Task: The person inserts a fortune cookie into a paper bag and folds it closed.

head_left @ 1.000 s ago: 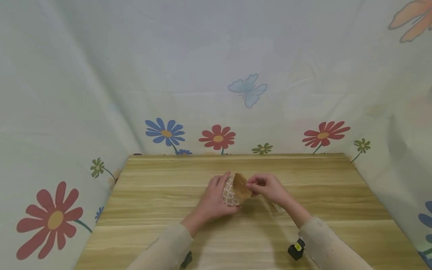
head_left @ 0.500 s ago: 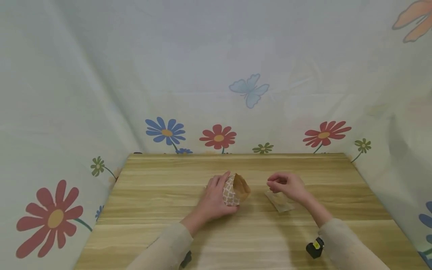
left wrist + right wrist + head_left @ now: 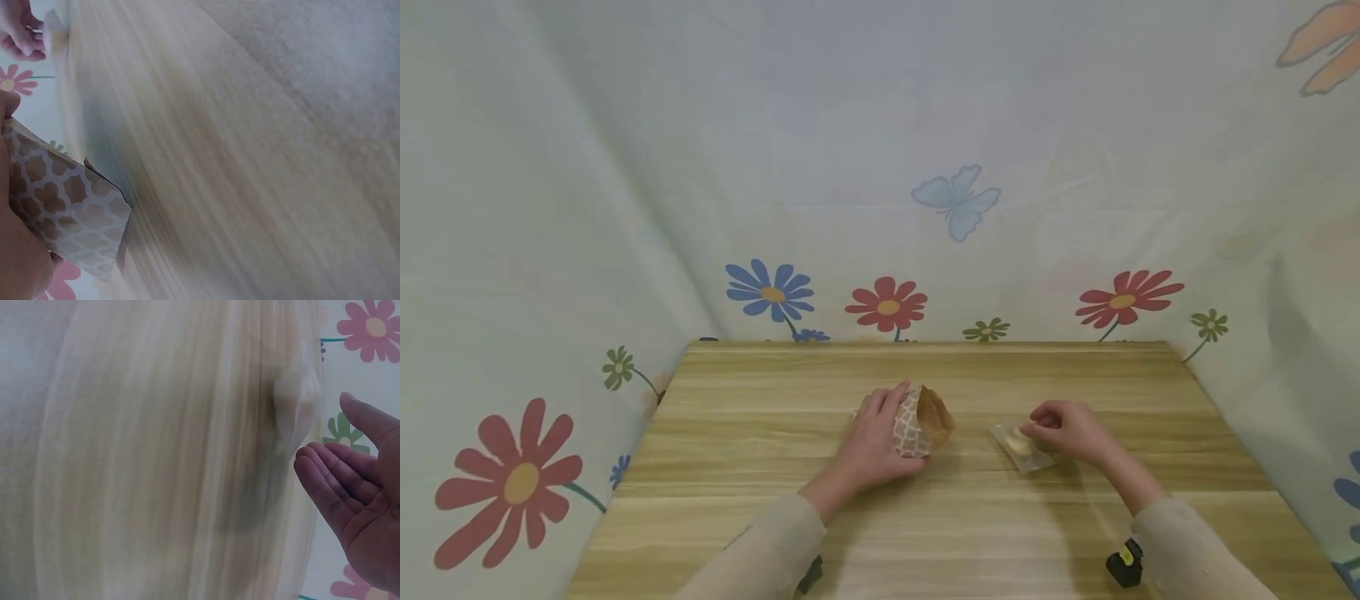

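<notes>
My left hand (image 3: 868, 446) grips a small brown paper bag (image 3: 908, 427) with a white lattice print. The bag lies on its side, and its open mouth faces right. In the left wrist view the patterned side of the bag (image 3: 69, 200) shows between the thumb and fingers. A clear plastic packet (image 3: 1022, 450) with something pale yellow inside lies on the table to the right. My right hand (image 3: 1067, 429) hovers beside its upper right edge. In the right wrist view the right hand (image 3: 359, 494) holds nothing, thumb apart from the fingers, with the packet (image 3: 295, 403) close to the fingertips.
A wood-grain table (image 3: 760, 392) lies under both hands. Behind it and at its sides hangs a pale cloth (image 3: 820, 167) printed with flowers and a butterfly. A small black device (image 3: 1124, 563) is at the right wrist.
My right hand has left the bag's mouth and moved right to the plastic packet, which now shows more fully. My left hand and the bag have stayed nearly in place.
</notes>
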